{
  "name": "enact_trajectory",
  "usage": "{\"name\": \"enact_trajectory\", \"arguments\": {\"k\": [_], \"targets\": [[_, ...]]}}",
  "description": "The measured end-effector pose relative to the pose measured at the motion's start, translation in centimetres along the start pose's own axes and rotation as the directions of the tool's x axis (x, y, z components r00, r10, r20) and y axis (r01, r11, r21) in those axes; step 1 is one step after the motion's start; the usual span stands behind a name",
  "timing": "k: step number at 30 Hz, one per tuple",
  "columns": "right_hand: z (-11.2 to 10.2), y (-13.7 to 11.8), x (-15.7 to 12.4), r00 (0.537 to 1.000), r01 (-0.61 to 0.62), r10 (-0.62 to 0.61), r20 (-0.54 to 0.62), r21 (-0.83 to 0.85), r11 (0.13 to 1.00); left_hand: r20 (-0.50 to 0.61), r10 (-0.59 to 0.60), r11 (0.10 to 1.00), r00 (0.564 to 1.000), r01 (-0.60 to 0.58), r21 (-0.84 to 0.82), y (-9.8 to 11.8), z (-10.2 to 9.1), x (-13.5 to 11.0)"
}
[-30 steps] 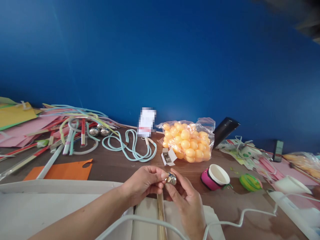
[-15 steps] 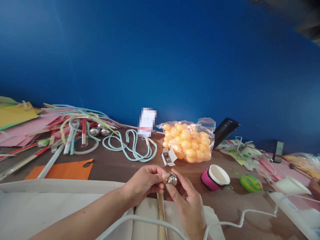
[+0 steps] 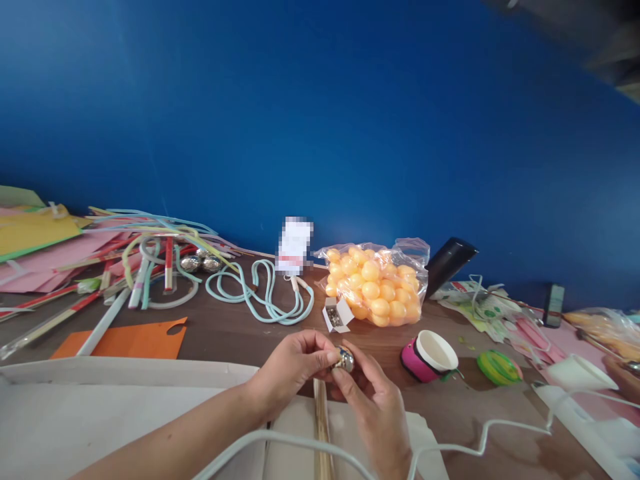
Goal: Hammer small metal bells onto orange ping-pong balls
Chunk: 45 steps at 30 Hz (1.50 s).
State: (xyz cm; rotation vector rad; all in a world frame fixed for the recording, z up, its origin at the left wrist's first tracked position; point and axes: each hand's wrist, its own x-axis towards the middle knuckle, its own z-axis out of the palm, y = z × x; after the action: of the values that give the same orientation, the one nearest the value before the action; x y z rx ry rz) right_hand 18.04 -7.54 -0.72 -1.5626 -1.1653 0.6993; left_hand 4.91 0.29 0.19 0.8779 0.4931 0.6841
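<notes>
My right hand (image 3: 371, 400) holds a shiny silver ball (image 3: 346, 360) between its thumb and fingertips, just above the table. Against the ball's left side presses my left hand (image 3: 295, 368), thumb and forefinger closed in a pinch. Whatever may be between those left fingers is hidden. Dark and gold specks show on the ball, too small to make out. Just beyond the hands stands a small open white box (image 3: 337, 315) with small metallic pieces inside. Below the hands lies a bundle of thin straw-coloured sticks (image 3: 323, 427).
Behind the box is a clear bag of orange balls (image 3: 373, 283). A pink-wrapped cup (image 3: 430, 357) and green tape roll (image 3: 499, 368) lie right. Left are a light-blue cord (image 3: 270, 308), orange card (image 3: 135, 340) and more silver balls (image 3: 200, 261). Another person's hand (image 3: 620, 377) shows at far right.
The left thumb has shifted slightly further over the ball's left side. The view has moved a little. At the far right, the other person's hand has come further into view.
</notes>
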Motion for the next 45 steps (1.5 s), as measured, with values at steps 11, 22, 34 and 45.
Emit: {"name": "enact_trajectory", "arguments": {"k": [11, 22, 34, 45], "targets": [[0.1, -0.2, 0.0, 1.0, 0.03, -0.03, 0.006, -0.005, 1.0, 0.002, 0.0, 0.999, 1.0, 0.0, 0.039, -0.2, -0.1, 0.1], [0.2, 0.5, -0.2, 1.0, 0.005, -0.005, 0.013, 0.027, 1.0, -0.009, 0.015, 0.998, 1.0, -0.014, 0.062, -0.5, -0.3, 0.3], [0.5, -1.0, 0.2, 0.995, -0.092, 0.077, 0.066, 0.272, 0.958, -0.114, -0.006, 0.994, 0.994, 0.019, 0.111, 0.2, -0.1, -0.1], [1.1, -0.5, 0.1, 0.999, -0.005, -0.01, 0.049, 0.285, 0.959, 0.042, -0.116, 0.984, 0.992, 0.109, 0.142, -0.2, 0.0, 0.0]]}}
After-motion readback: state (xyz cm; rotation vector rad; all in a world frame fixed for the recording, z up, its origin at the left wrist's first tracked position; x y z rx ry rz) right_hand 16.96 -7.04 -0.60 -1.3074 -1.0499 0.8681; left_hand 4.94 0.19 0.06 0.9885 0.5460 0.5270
